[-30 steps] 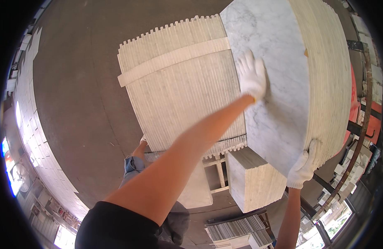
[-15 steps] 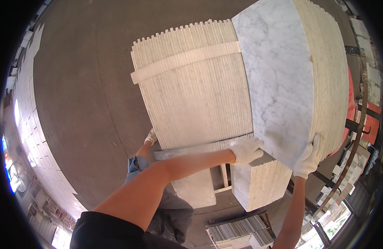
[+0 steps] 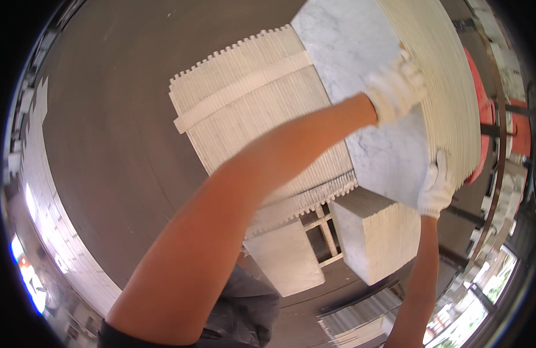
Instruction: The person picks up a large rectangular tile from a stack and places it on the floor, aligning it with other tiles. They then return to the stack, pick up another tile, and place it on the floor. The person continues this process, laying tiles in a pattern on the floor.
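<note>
A leaning stack of white marble tiles (image 3: 390,165), grey-veined on its front face, stands at the right with its layered edges (image 3: 450,98) outward. My left hand (image 3: 395,90), in a white knit glove, is over the face near its right edge, slightly blurred, fingers apart and a little bent. Lower down, my gloved right hand (image 3: 437,185) lies against the layered edge near the bottom corner, fingers stretched out. Left of this stack, a wide row of tiles on edge (image 3: 244,139) carries a pale strip (image 3: 244,87) across its top. My left forearm covers part of that row.
Below sit a shorter marble stack (image 3: 381,238) and a pale slab (image 3: 288,258), with a frame (image 3: 326,235) between them. Another tile bundle (image 3: 361,316) is nearer the bottom. A dark metal rail (image 3: 500,139) and a red object (image 3: 482,110) border the right. Grey floor (image 3: 105,116) spreads left.
My left hand has moved up and right from the row's near edge to the marble face. My right hand stays at the stack's edge. The other person's gloved hand at the left is no longer visible.
</note>
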The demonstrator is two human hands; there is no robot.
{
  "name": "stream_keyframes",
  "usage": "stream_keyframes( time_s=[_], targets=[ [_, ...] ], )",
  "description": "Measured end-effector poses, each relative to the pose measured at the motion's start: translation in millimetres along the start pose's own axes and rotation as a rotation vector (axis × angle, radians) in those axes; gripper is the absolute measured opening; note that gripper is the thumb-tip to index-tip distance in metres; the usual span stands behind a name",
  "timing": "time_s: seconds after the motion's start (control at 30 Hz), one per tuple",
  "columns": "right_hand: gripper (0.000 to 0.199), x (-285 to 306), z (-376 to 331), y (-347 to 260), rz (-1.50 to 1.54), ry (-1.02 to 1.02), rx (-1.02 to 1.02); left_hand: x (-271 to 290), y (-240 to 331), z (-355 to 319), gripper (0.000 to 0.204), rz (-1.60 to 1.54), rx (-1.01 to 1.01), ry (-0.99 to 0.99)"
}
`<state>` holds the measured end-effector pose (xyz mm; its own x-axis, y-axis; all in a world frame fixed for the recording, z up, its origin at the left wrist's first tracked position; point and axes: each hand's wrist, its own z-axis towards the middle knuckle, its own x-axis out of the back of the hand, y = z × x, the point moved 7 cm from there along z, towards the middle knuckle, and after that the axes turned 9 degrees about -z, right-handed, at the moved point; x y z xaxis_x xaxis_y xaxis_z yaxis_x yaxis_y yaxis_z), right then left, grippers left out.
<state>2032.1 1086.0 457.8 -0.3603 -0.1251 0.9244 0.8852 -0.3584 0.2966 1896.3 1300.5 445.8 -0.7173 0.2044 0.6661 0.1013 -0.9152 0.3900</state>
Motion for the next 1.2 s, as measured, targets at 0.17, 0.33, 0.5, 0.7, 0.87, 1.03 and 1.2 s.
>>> stream_keyframes(
  time_s=[0.17,0.33,0.5,0.7,0.87,1.03,1.2],
  targets=[
    [0.041,5.8,0.1,0.3,-0.116,0.035,-0.044,-5.6,-7.2,-1.2,0.031,-0.162,-0.051,-0.021],
    [0.043,14.1,-3.7,-0.9,-0.211,-0.003,-0.168,-8.3,-6.8,-5.7,0.039,-0.142,-0.021,-0.099],
    [0.055,26.1,-47.3,3.7,-0.141,0.139,-0.616,-18.1,-9.1,-6.9,0.046,-0.154,-0.068,-0.129],
    [0.084,9.0,-128.1,22.9,0.275,0.194,-1.401,-2.6,-1.6,-5.4,0.034,-0.156,-0.024,-0.137],
    [0.097,-18.6,-146.8,-5.5,0.882,0.292,-1.659,25.9,11.0,-17.4,0.04,-0.133,0.143,-0.293],
    [0.097,-20.6,-151.9,-48.5,1.333,0.154,-1.875,51.9,12.1,-30.4,0.038,-0.21,0.077,-0.283],
    [0.095,-6.8,-143.7,-86.5,1.947,0.137,-1.858,82.3,-16.9,-50.3,0.036,-0.395,0.26,-0.26]
  ],
)
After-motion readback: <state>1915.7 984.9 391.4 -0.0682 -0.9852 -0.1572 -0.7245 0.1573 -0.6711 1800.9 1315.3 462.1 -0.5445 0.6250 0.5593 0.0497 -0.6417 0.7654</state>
